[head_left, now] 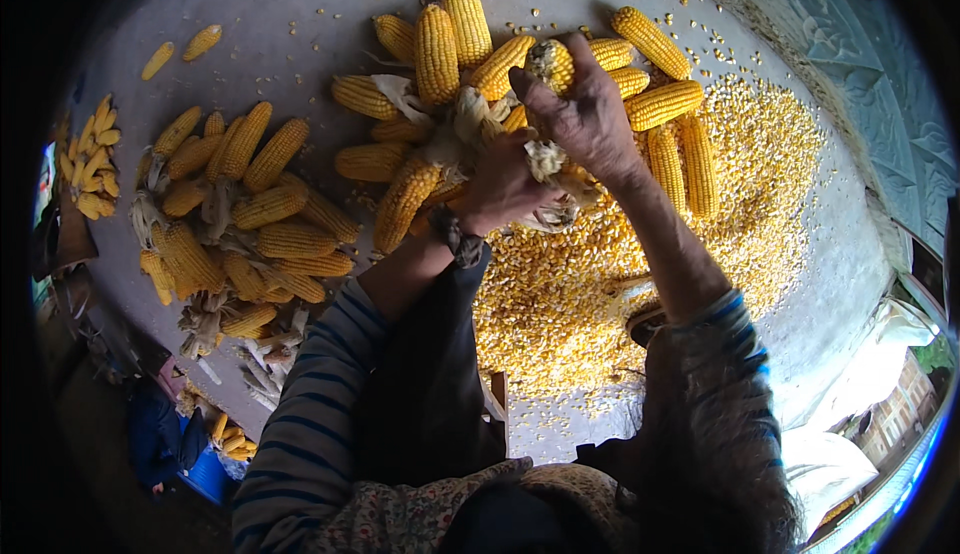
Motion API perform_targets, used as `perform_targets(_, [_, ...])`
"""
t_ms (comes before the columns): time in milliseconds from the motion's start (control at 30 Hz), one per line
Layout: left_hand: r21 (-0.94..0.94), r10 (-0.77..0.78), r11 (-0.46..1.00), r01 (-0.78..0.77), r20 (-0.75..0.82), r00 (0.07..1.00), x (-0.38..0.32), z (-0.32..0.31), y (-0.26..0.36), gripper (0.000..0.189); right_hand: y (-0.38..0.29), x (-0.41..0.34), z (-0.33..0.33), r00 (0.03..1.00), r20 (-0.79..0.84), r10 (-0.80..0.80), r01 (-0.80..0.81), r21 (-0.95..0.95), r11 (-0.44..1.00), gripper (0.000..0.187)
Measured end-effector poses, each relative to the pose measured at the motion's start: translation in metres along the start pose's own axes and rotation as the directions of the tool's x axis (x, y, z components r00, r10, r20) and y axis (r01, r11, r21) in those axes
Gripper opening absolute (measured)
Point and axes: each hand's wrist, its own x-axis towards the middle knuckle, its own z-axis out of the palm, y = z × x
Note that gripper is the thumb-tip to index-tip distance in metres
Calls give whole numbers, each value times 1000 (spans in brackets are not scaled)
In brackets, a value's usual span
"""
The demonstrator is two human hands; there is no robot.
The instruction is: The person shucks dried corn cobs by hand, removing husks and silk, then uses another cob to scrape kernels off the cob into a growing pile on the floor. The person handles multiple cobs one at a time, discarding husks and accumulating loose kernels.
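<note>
My right hand (589, 115) is closed around a yellow corn cob (553, 66), whose dark, worn end sticks out between thumb and fingers. Below and left of it, my left hand (506, 183) is at the gathered dry husks (471, 115) of a bundle of corn cobs (436, 55); its fingers are partly hidden, and what they grip cannot be made out. Pale husk ends (546, 160) show beside its fingers. The cobs of the bundle fan out on the grey floor, several of them on both sides of my hands. Loose corn kernels (570, 291) lie under and right of my forearms.
More husk-tied corn cobs (274, 209) are piled at the left, with bare cob cores (262, 378) below them. A smaller cob pile (94, 160) lies far left. A person in dark clothes (154, 434) is beside a blue container (206, 475) at lower left. White sacks (825, 471) are at lower right.
</note>
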Motion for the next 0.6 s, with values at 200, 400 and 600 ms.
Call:
perform_targets(200, [145, -138, 985, 96, 312, 940, 23, -35, 18, 42, -33, -21, 18, 794, -606, 51, 270, 427, 863, 34])
perform_targets(400, [623, 194, 751, -219, 109, 975, 22, -28, 3, 37, -47, -14, 31, 880, -434, -192, 350, 319, 881, 43])
perform_targets(600, [310, 95, 940, -145, 169, 981, 15, 3, -35, 35, -50, -16, 40, 686, 491, -537, 707, -624, 334, 29])
